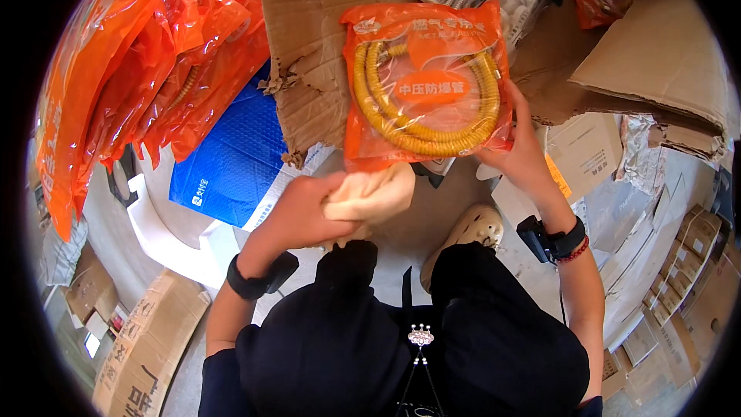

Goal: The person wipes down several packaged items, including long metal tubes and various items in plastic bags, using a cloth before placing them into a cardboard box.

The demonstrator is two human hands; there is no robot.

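A clear and orange plastic bag [444, 81] with a coiled yellow corrugated hose [424, 141] inside is held up in front of me. My right hand [522, 150] grips its lower right edge, thumb along the side. My left hand [305, 205] is closed around a bunched cream cloth [378, 194]. The cloth is against or just below the bag's lower left edge; I cannot tell if they touch. Behind the bag is an opened brown cardboard box [305, 46] with torn flaps.
Several orange plastic packages [166, 54] are piled at the upper left, by a blue padded envelope [224, 150]. White foam [166, 224] and a long carton [150, 344] lie at left. Wrapped fittings [521, 0] sit in the box. Small cartons [679, 262] are stacked at right.
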